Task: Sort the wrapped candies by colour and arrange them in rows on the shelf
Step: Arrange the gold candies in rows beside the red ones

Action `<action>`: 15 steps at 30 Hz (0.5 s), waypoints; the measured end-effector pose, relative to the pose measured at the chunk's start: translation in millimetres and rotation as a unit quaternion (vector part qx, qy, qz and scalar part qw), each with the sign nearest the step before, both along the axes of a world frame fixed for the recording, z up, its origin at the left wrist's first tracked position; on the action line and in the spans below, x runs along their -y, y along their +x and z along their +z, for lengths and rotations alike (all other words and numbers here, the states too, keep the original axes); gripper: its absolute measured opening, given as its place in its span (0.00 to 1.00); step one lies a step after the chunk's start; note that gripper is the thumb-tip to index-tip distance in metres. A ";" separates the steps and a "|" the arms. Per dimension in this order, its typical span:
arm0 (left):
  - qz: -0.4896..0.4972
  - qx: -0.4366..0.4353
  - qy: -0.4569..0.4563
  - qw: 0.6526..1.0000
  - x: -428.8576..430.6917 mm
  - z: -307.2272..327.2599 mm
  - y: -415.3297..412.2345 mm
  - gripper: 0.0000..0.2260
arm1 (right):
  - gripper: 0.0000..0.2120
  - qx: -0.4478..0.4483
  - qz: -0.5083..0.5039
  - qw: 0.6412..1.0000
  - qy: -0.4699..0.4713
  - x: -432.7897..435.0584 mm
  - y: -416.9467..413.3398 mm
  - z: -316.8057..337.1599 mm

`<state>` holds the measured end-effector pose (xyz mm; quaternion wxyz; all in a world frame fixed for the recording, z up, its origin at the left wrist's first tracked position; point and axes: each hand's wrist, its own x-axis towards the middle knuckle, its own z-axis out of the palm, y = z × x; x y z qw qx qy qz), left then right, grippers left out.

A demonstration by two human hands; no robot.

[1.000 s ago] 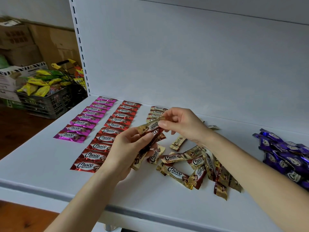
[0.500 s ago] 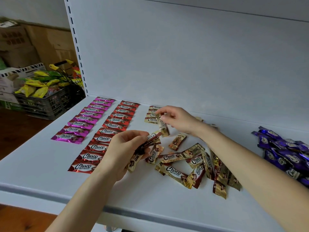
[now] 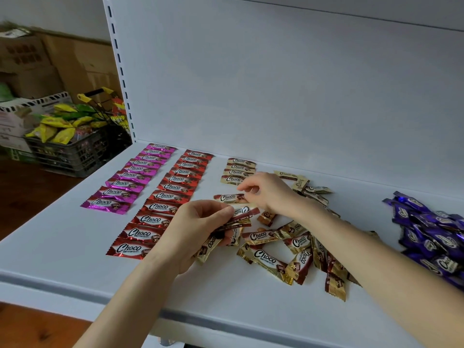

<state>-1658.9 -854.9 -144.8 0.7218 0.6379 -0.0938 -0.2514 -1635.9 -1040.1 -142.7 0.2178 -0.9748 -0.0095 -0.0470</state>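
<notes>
On the white shelf [image 3: 62, 237] lie a pink candy row [image 3: 130, 182], a red candy row [image 3: 173, 197] and a short gold candy row [image 3: 237, 170] at the back. My left hand [image 3: 198, 229] grips a small bunch of gold candies [image 3: 241, 214]. My right hand [image 3: 268, 192] has its curled fingertips on the right end of a single gold candy [image 3: 229, 197], which lies flat just in front of the gold row. A loose gold pile [image 3: 288, 244] spreads under my right forearm. A purple candy heap [image 3: 431, 234] sits at the far right.
The shelf's white back panel [image 3: 276, 84] rises right behind the rows. Left of the shelf, on the floor, stands a dark basket [image 3: 70, 151] of yellow and green packets, with cardboard boxes [image 3: 37, 59] behind it. Bare shelf surface shows along the front edge.
My right hand took a gold candy from my left hand's bunch, carried it toward the gold row, and now has it lying flat on the shelf. My left hand stayed put.
</notes>
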 end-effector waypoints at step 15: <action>-0.016 -0.035 -0.017 0.999 -1.9 4.3 0.8 0.05 | 0.11 0.034 -0.022 0.999 0.006 -0.8 4.1 -6.8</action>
